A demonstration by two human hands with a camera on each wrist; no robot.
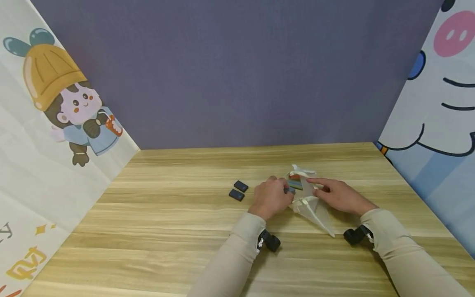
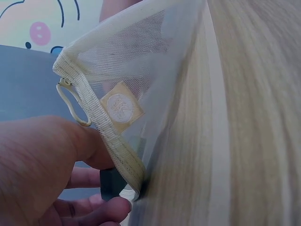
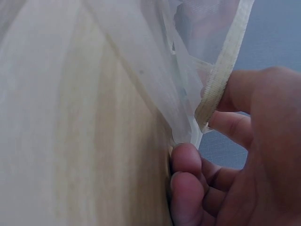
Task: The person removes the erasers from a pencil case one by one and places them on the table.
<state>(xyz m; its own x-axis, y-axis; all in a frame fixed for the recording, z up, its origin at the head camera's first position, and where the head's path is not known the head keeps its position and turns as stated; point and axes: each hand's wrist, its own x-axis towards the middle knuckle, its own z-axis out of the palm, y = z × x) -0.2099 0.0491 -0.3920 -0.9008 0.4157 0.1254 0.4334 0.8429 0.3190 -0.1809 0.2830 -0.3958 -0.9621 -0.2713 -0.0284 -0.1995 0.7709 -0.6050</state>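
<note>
White mesh pouch (image 1: 315,212) on the tabletop (image 1: 167,231), nearer the right edge than the left, rim (image 3: 221,80) gripped in the right hand (image 1: 339,196); small dark block (image 2: 111,183) pinched in the left hand (image 1: 272,197), itself partly hiding coloured contents (image 1: 295,184) inside; two loose dark blocks (image 1: 241,186) farther left.

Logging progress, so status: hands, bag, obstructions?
Left hand pinching dark block at mouth of mesh bag. Right hand holding bag's rim. Two more dark blocks left of bag. No obstruction seen.

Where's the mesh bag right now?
In the head view, the mesh bag sits right of centre on the table, between the left hand and right hand.
</note>
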